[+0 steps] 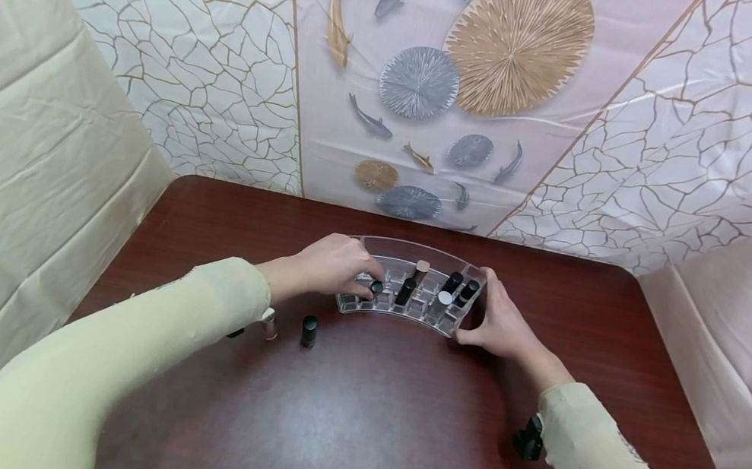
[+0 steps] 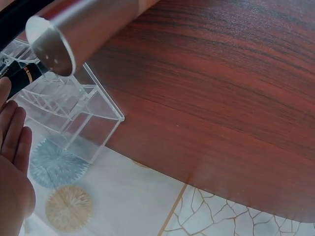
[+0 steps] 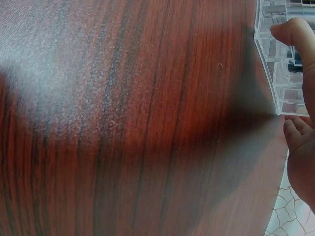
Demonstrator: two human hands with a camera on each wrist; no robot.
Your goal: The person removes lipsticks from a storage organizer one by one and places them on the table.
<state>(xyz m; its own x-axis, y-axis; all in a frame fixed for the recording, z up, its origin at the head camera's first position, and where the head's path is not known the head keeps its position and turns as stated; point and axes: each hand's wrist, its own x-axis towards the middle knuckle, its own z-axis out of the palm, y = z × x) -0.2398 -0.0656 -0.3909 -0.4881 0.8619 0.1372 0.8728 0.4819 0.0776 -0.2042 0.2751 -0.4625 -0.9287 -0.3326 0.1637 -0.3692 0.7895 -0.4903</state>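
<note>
Clear plastic forms the curved organizer (image 1: 408, 253), which stands on the dark red tabletop (image 1: 342, 422) near the middle of its far edge. At the organizer's left end, the left hand (image 1: 337, 265) pinches a dark tube (image 1: 376, 287) between thumb and fingers; whether its base touches a compartment floor, I cannot tell. The right hand (image 1: 500, 324) grips the organizer's right end, thumb at the front corner and fingers toward the back one, spread wide around it. Between the hands, a tan-capped tube (image 1: 421, 271) stands behind a black tube (image 1: 406, 292); a white-capped tube (image 1: 440, 304) sits toward the right end, beside two black-capped tubes (image 1: 467, 294). Off the organizer's front left corner, a short black tube (image 1: 308, 331) and a pale-topped tube (image 1: 269, 323) stand on the tabletop, the latter just beside the left sleeve (image 1: 203, 308)
</note>
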